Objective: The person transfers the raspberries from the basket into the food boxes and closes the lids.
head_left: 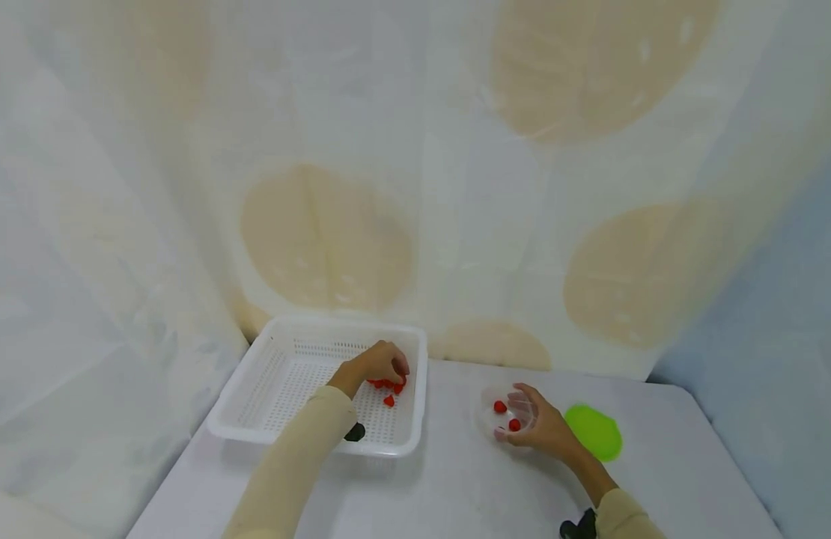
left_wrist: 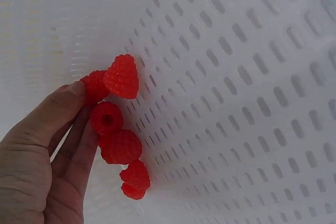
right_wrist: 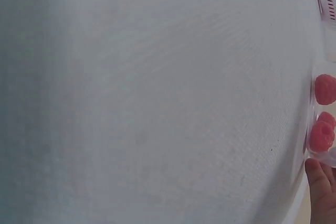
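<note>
- Desk [head_left: 456,479]: white surface backed by a patterned curtain; carries everything below.
- Basket [head_left: 254,389]: white, perforated, at the left; a cluster of about 6 raspberries [left_wrist: 121,77] lies on its floor by the right wall.
- Lid [head_left: 594,432]: green, flat on the desk, just right of the bowl.
- Bowl [head_left: 486,408]: small, clear, between basket and lid; holds 2 raspberries, so the transfer looks barely begun.
- Left hand [head_left: 382,363]: inside the basket, fingers curled, touching the cluster.
- Right hand [head_left: 540,427]: fingers curved round the bowl's rim, steadying it.
</note>
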